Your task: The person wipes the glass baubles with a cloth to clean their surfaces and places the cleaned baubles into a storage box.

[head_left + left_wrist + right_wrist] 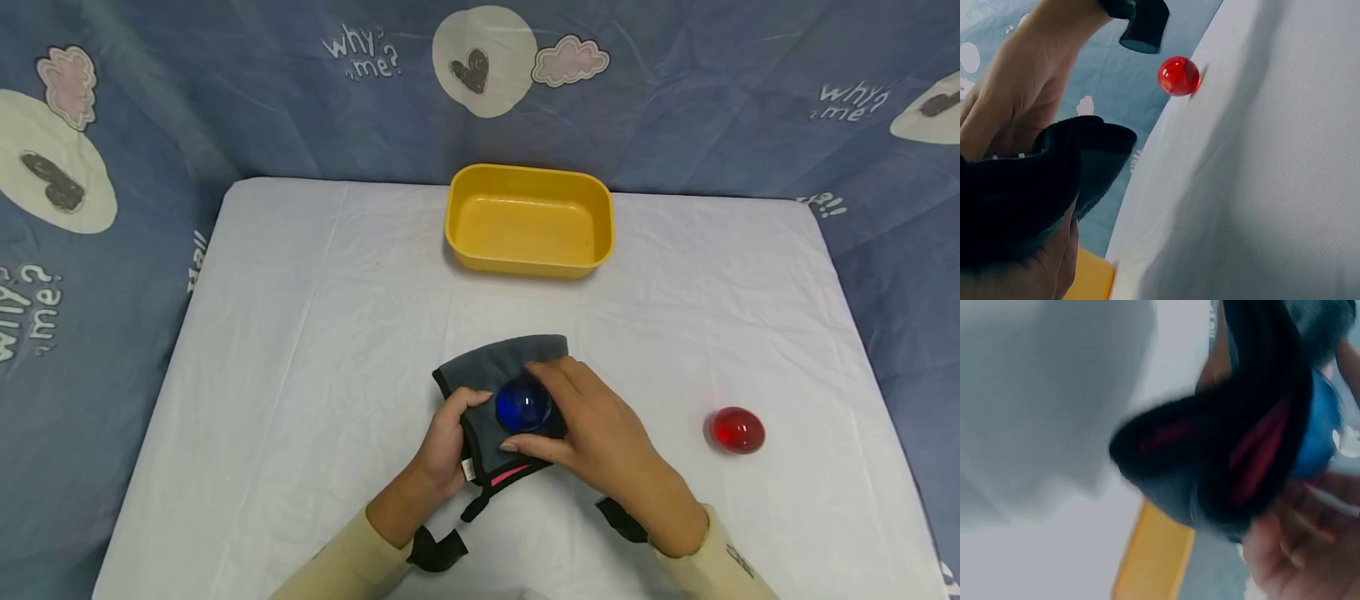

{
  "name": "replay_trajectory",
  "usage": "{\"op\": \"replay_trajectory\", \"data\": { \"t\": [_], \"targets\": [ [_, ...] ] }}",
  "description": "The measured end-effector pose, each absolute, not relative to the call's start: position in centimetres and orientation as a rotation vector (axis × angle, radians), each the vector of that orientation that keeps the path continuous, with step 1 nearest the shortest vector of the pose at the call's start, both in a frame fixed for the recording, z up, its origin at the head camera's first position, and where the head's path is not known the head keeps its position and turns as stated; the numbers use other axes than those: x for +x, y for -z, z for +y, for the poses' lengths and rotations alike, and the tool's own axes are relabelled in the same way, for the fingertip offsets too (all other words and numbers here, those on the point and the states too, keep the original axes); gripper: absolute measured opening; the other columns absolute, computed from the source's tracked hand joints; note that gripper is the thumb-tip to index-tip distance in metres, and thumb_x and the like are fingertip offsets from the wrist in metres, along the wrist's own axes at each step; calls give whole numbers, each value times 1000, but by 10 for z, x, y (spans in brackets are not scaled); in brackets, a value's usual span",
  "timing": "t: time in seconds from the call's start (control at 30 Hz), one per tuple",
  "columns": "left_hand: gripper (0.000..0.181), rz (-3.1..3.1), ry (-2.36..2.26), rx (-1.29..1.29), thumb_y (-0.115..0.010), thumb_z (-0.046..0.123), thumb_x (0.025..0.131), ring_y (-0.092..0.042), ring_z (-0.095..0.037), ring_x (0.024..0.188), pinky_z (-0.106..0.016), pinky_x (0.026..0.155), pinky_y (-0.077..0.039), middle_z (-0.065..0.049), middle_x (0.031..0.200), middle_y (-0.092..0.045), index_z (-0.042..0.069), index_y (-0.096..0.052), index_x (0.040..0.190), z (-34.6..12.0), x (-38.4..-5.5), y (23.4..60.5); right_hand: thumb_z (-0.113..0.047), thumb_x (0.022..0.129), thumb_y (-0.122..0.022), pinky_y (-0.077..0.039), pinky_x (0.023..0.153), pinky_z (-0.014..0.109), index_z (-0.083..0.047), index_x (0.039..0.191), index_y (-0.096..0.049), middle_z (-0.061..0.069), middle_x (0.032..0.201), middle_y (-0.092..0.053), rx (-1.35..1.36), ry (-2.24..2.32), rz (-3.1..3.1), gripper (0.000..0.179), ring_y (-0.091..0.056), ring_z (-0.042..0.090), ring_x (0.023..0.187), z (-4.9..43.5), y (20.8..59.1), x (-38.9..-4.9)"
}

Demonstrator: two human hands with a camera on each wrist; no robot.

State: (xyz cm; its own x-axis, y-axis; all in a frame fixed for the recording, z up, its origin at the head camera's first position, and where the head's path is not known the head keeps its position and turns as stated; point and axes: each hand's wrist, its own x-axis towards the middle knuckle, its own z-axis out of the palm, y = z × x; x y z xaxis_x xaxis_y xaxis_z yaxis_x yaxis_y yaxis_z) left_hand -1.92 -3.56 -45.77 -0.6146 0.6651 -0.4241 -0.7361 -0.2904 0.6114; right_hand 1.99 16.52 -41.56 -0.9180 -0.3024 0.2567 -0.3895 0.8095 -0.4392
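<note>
My left hand [442, 442] grips the left edge of a grey cloth piece [483, 367] with black trim, a pink lining and a small loop, its thumb lying on top. My right hand [600, 425] holds a clear blue ball [522, 403] against the cloth's upper face, thumb on the near side and fingers on the far side. In the right wrist view the cloth [1210, 450] is blurred, its folded edges showing pink inside, with the blue ball [1319, 431] behind it. The left wrist view shows the cloth [1022, 194] dark between both hands, hiding the ball.
A clear red ball [738, 430] lies on the white-covered table [337, 350], to the right of my right hand. At the far edge stands a yellow rectangular tub [528, 271], with nothing visible inside. A blue printed curtain [300, 100] surrounds the table's back and sides.
</note>
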Motion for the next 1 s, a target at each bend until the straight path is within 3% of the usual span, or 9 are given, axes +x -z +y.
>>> {"op": "replay_trajectory", "data": {
  "t": [0.07,0.13,0.2,0.33,0.53,0.77,0.83,1.0],
  "targets": [
    [49,1017,-1999,-128,-35,27,100,-65,-11,105,-27,94,-56,-3,121,-61,-2,-44,139,-37,-20,457,-57,87,-79,-56,97,44,-8,145,-58,11,138,-59,639,-755,-2866,79,-59,26,120,169,410,21],
    [52,1036,-1992,-146,-36,27,100,-66,-11,108,-28,95,-56,-4,125,-61,-3,-42,142,-38,-20,457,-42,88,-85,-54,102,45,-12,150,-55,9,145,-55,714,-761,-2883,75,-57,27,126,171,408,21],
    [53,1042,-1982,-151,-36,28,100,-66,-12,109,-28,95,-56,-4,125,-60,-3,-41,143,-39,-20,456,-32,88,-86,-53,103,45,-13,150,-55,9,146,-55,754,-759,-2886,72,-57,27,127,172,407,22],
    [49,1034,-1979,-129,-35,28,101,-66,-11,108,-27,95,-56,-3,121,-61,-1,-44,139,-41,-19,456,-28,88,-87,-53,103,45,-11,146,-58,9,141,-58,754,-771,-2872,68,-59,27,125,172,408,22],
    [47,1041,-1989,-124,-37,28,100,-66,-11,108,-27,95,-56,-3,119,-62,-2,-45,137,-41,-18,456,-31,84,-90,-56,98,41,-9,141,-61,7,131,-61,714,-779,-2848,67,-64,23,116,168,411,20],
    [40,1021,-1996,-114,-36,26,101,-64,-9,105,-26,95,-55,-1,116,-61,0,-48,130,-39,-16,458,-41,74,-96,-59,73,35,-3,117,-63,6,101,-61,594,-711,-2776,67,-62,17,87,163,420,18],
    [44,1029,-1990,-113,-36,26,102,-63,-9,107,-26,96,-54,-3,119,-58,-2,-45,134,-38,-16,458,-47,72,-95,-58,67,34,-3,110,-61,5,95,-60,546,-697,-2760,67,-61,17,81,161,423,18],
    [61,1030,-1971,-99,-36,27,101,-59,-11,114,-26,103,-50,-10,132,-49,-6,-27,152,-37,-15,458,-69,85,-75,-50,53,32,-4,91,-55,4,77,-54,452,-641,-2686,68,-54,18,64,158,430,18]
  ]
}}
